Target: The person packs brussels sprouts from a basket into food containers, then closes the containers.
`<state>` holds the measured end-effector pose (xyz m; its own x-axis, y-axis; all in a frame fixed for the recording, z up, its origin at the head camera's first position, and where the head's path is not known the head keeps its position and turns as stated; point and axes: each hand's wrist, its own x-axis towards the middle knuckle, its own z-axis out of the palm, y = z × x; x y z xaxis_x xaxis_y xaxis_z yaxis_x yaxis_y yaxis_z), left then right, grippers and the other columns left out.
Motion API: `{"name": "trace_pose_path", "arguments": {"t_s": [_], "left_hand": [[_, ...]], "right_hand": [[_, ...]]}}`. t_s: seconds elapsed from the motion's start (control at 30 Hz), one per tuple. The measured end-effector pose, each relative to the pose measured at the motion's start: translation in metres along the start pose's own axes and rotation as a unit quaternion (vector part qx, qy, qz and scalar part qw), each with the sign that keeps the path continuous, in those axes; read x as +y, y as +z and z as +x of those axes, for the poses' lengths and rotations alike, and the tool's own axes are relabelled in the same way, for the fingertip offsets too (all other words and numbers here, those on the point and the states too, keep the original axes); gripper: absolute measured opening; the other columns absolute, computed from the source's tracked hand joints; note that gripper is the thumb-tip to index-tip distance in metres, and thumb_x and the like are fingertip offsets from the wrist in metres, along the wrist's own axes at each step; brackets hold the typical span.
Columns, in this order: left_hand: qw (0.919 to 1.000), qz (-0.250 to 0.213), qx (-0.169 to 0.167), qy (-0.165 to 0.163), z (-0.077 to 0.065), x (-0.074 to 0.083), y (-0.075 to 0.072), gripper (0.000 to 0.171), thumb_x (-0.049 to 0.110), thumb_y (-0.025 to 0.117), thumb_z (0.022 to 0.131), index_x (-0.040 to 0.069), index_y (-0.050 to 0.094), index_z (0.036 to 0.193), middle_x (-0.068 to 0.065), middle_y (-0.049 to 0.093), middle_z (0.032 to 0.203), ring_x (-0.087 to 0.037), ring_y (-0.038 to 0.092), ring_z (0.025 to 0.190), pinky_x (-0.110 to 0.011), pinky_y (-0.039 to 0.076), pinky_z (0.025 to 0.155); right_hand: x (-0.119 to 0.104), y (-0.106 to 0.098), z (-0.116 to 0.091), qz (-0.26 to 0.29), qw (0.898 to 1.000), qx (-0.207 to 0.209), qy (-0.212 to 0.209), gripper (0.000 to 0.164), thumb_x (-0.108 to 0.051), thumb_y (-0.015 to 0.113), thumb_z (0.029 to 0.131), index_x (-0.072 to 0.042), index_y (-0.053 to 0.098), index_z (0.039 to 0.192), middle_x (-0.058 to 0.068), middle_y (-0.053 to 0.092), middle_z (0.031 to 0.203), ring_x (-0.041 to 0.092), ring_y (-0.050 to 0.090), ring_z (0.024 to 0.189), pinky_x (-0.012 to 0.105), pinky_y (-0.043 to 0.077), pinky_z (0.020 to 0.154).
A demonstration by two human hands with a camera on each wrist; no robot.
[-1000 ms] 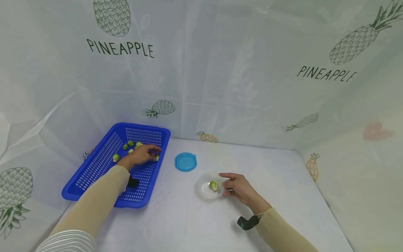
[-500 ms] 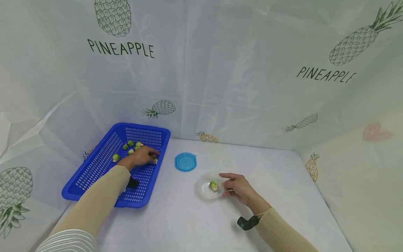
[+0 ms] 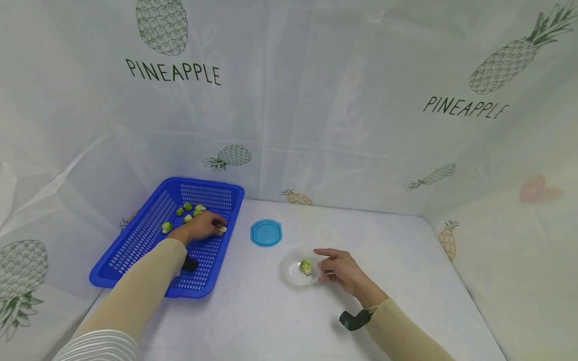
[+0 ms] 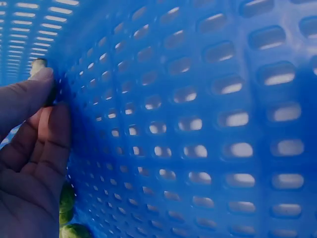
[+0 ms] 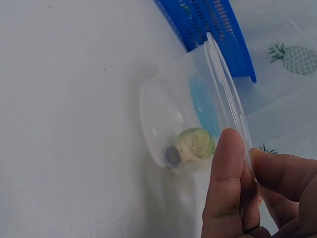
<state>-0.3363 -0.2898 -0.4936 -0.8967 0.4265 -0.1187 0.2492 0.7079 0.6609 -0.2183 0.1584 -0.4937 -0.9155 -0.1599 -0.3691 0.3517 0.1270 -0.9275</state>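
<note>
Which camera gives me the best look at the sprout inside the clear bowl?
The right wrist view: it shows the sprout close and large, seen through the translucent side of the clear bowl. The head view shows it from above, unobstructed but small. The left wrist view doesn't show that one.

Sprout (image 3: 223,229) partly hidden by left grip (image 3: 201,226); left sleeve (image 3: 131,291) cut off

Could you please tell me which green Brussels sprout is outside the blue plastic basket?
The lone sprout inside the round clear plastic bowl; the other visible sprouts are within the basket.
</note>
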Motion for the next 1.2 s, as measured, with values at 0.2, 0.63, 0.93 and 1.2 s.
{"name": "trace_pose_path", "arguments": {"t_s": [0.2,0.63,0.93,1.2], "left_hand": [[0.9977,-0.055,0.027,-0.027,-0.004,0.000,-0.004,0.027,0.001,0.067,0.098,-0.005,0.070,0.125,-0.020,0.073,0.113,-0.028,0.071,0.097,-0.044,0.061,0.088],[0.9820,-0.152,0.090,-0.066,-0.020,0.008,-0.024,0.041,0.020,0.068,0.104,0.001,0.065,0.140,-0.021,0.064,0.139,-0.036,0.061,0.124,-0.056,0.051,0.109],[0.9720,-0.209,0.099,-0.043,-0.028,0.013,-0.036,0.053,0.020,0.069,0.104,0.001,0.052,0.151,-0.025,0.053,0.150,-0.040,0.054,0.134,-0.060,0.047,0.112],[0.9648,-0.225,0.126,-0.050,-0.036,0.025,-0.037,0.050,0.020,0.071,0.103,-0.002,0.057,0.146,-0.024,0.062,0.137,-0.025,0.071,0.111,-0.055,0.055,0.105]], "right_hand": [[0.001,0.001,0.000,0.003,1.000,-0.003,0.001,0.055,0.003,0.067,0.092,-0.001,0.060,0.147,0.008,0.062,0.088,0.019,0.063,0.072,0.031,0.063,0.070],[0.004,0.001,0.002,0.004,1.000,-0.008,-0.001,0.055,0.005,0.065,0.092,-0.001,0.060,0.147,0.009,0.063,0.091,0.019,0.063,0.073,0.031,0.063,0.070],[0.002,-0.001,0.002,0.006,1.000,-0.006,0.001,0.055,0.005,0.065,0.092,0.000,0.060,0.147,0.009,0.064,0.090,0.019,0.063,0.073,0.031,0.063,0.069],[0.000,-0.001,0.002,0.004,1.000,-0.007,-0.003,0.054,0.004,0.065,0.093,-0.001,0.060,0.146,0.009,0.064,0.090,0.020,0.064,0.074,0.031,0.063,0.070]]}}
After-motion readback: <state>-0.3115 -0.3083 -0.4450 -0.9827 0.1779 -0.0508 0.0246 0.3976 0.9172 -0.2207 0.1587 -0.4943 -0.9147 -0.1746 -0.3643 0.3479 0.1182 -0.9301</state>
